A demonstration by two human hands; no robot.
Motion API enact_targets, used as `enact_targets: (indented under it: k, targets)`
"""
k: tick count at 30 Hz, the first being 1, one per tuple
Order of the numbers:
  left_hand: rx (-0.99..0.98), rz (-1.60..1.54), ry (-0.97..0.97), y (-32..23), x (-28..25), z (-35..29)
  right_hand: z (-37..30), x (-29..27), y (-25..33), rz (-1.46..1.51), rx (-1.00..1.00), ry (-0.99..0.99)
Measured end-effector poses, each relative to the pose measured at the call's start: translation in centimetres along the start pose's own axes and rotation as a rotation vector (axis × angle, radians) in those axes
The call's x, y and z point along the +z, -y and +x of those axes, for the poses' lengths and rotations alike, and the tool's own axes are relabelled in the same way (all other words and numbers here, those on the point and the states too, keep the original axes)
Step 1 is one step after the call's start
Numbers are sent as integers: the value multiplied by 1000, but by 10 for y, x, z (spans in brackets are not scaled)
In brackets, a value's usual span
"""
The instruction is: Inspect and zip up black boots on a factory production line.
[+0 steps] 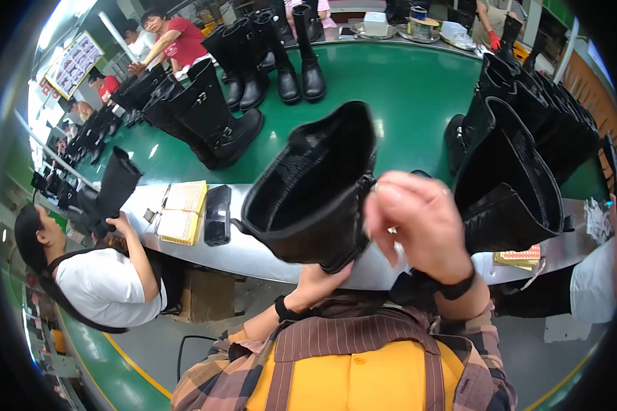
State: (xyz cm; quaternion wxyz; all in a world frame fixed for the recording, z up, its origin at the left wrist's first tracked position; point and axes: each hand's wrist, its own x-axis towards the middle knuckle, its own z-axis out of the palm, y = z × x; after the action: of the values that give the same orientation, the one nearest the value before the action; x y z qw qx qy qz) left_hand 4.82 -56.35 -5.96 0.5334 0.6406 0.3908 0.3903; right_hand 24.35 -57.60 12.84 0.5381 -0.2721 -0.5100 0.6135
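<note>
A tall black boot [301,236] is tilted in front of me, its wide opening turned toward me and its dark lining showing. Under its lower part, my left hand [322,284] is closed around the boot; the boot hides some of its fingers. My right hand [418,222] is at the right side of the boot's top edge, thumb and fingers pinched together. It is slightly blurred, and whatever sits in the pinch is too small to make out. Close on the right, another tall black boot [507,226] gapes open on the metal ledge.
A green conveyor belt [391,75] carries several black boots [233,61]. On the metal ledge [247,257] lie a stack of yellow label sheets [184,212] and a black phone [217,214]. At left a co-worker [110,281] holds a boot; another person's sleeve [593,288] is at right.
</note>
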Motion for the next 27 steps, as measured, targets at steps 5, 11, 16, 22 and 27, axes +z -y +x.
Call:
enact_targets:
  k: [5, 11, 16, 22, 27]
  targets:
    - [74, 17, -49, -23, -11, 9, 2, 24, 29, -196, -64, 84]
    - [109, 123, -344, 15, -32, 29, -48, -9, 7, -1245, -876, -283]
    - [-2, -96, -187, 13, -38, 39, -96, -35, -3, -1061, -963, -582]
    - [-27, -102, -155, 23, -42, 34, -75, -32, -38, -1179, -651, -375]
    - [-43, -37, -108, 22, -48, 33, -34, -29, -52, -866, -448, -428]
